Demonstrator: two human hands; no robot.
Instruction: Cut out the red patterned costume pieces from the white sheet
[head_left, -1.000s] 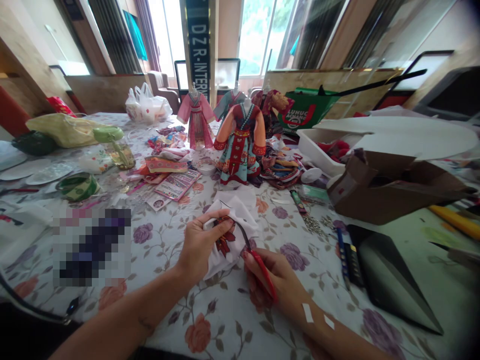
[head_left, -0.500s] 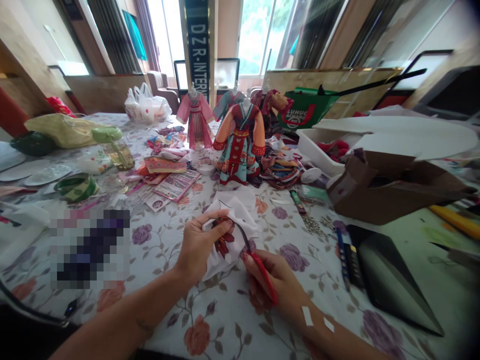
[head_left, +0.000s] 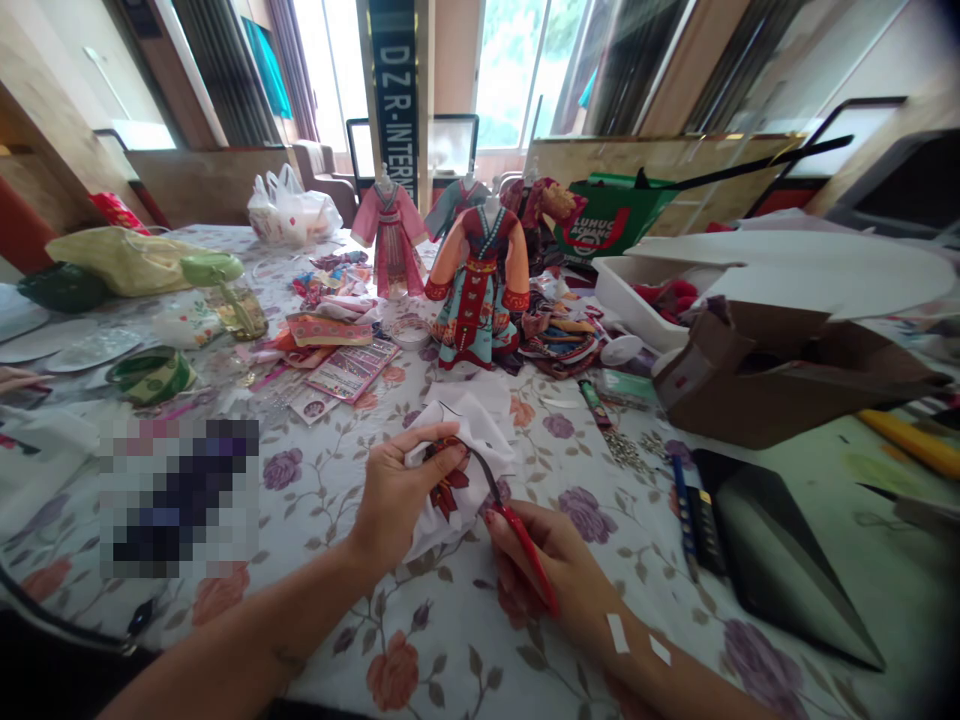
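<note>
Between thumb and fingers, my left hand [head_left: 397, 485] pinches a white fabric piece [head_left: 480, 425] that carries a dark red and brown pattern [head_left: 451, 493]. My right hand [head_left: 529, 555] is wrapped round the red handles of a pair of scissors [head_left: 525, 540]. The dark curved blades reach up and left onto the fabric, their tips beside my left thumb. Whether the blades are apart is hard to make out. Beyond the fabric stands a small dress form in a red, orange and turquoise robe [head_left: 480, 290].
A pink doll robe [head_left: 391, 235] stands behind, near folded cloth scraps [head_left: 562, 335]. To the right are a brown cardboard box [head_left: 750, 380], a black tablet-like slab [head_left: 780, 550] and pens [head_left: 694, 510]. On the left are a lidded jar [head_left: 232, 300] and a green tape roll [head_left: 154, 375].
Both hands, the fabric and the scissors stay almost in place, with only a very slight shift. At the far left edge, part of another person's hand now shows.
</note>
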